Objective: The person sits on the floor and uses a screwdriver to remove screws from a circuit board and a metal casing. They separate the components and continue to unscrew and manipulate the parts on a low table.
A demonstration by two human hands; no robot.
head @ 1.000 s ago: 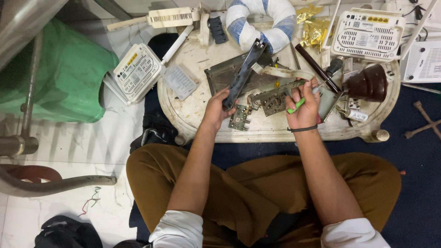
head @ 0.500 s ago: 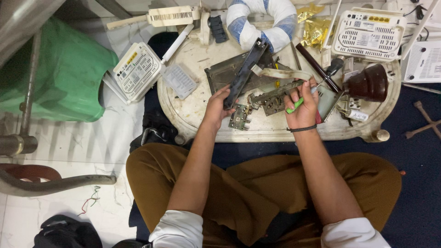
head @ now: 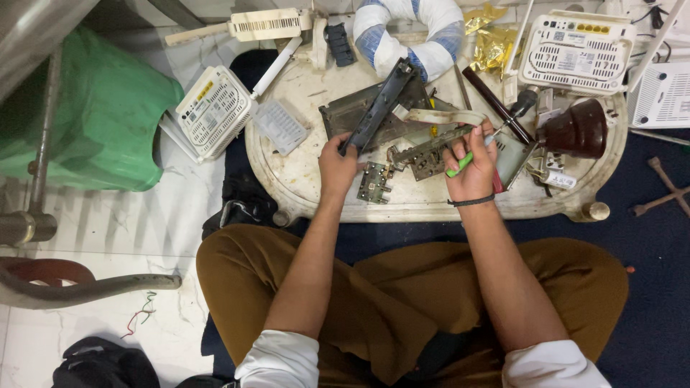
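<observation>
Two hands work over the low oval tray table [head: 287,179] in front of your crossed legs. Your left hand [head: 336,167] is closed on the near end of a long dark metal bar [head: 381,106], which slants away toward one o'clock across a dark flat plate [head: 345,115]. Your right hand [head: 473,167] is closed around a green-handled tool [head: 460,164], fingers curled tight, its tip pointing toward two o'clock. Between the hands, a grey-brown circuit board [head: 430,154] lies with its far end just at the right fingers. A smaller green board [head: 375,182] sits at four o'clock from the left hand, just beside it. At twelve o'clock from the bar rests a blue-and-white ring [head: 410,32]. At three o'clock from the right hand stands a dark brown bell-shaped piece [head: 575,129]. One white vented router case [head: 575,50] lies at one o'clock, another [head: 214,109] off the table's edge at ten o'clock.
</observation>
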